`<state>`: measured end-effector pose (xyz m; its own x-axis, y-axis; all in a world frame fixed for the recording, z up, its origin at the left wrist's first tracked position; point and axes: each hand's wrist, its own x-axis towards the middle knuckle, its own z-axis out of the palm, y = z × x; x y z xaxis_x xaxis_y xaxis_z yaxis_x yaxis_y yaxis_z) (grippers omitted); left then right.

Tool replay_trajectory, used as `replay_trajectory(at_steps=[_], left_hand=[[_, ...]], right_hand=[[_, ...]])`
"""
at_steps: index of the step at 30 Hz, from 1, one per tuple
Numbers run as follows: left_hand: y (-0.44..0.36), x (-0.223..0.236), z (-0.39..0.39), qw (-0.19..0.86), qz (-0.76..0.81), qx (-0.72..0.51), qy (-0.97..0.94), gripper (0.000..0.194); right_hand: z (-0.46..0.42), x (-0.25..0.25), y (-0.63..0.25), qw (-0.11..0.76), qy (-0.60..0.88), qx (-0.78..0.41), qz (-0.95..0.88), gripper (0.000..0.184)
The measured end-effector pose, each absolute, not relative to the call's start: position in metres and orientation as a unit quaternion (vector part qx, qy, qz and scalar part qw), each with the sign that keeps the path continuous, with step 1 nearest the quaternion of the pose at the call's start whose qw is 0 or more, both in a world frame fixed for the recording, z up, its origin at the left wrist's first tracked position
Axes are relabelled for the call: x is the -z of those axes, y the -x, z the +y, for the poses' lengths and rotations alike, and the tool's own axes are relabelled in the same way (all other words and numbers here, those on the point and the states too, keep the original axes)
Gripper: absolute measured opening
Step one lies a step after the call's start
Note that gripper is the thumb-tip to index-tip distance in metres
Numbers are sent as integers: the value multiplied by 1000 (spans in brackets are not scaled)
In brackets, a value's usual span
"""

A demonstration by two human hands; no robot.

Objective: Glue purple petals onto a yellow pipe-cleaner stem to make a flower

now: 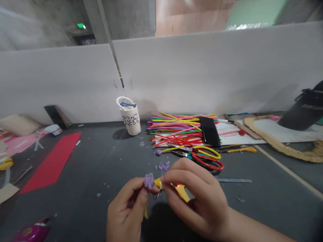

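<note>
My left hand (128, 205) pinches a small purple flower (149, 181) between thumb and fingertips. A thin yellow stem (146, 212) shows below that hand. Close to the flower, my right hand (199, 198) has its thumb and fingertips pressed together; what they hold, if anything, is hidden. Partly covered by these fingers is a yellow glue gun (183, 193) with a small red light, its front beside the flower. Loose purple petals (164, 166) lie just beyond the hands. Farther off lies another yellow stem with a purple head (158, 152).
Colourful pipe cleaners (174, 126) lie under a black phone (210, 131), with red-handled pliers (208, 163) in front. A white cup (131, 119) stands at the back. Red paper (54, 161) and a purple tool (32, 232) are left. A dark tumbler (300, 109) is right.
</note>
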<state>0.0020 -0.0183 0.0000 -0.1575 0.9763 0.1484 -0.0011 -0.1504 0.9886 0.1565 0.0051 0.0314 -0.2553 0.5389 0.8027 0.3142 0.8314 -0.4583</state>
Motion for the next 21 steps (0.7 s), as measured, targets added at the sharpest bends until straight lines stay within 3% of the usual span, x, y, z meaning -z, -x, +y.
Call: replay_trajectory(at_steps=[4,8,10,16,18,21], left_hand=[[3,2,-12,585,468,-550,-370,18],[3,0,-9,649,445,-530,-316,17],[3,-1,-7,654,440,-534,-307,17],[3,3,-4,636,452,-543,-309,17],[3,3,-4,627,460,-543,-317,16],[3,3,-5,612,473,-539,-333,14]], right_hand=[[12,-34,-159,558,301,-119,-764,13],[20,-37,-162,515,351,-141,-769,12],[23,-42,-166,428,408,-166,-789,12],[16,-30,-187,5,599,-146,-787,35],[11,-12,-192,-35,622,-150,-767,45],[6,12,-193,23,638,-201,-743,40]])
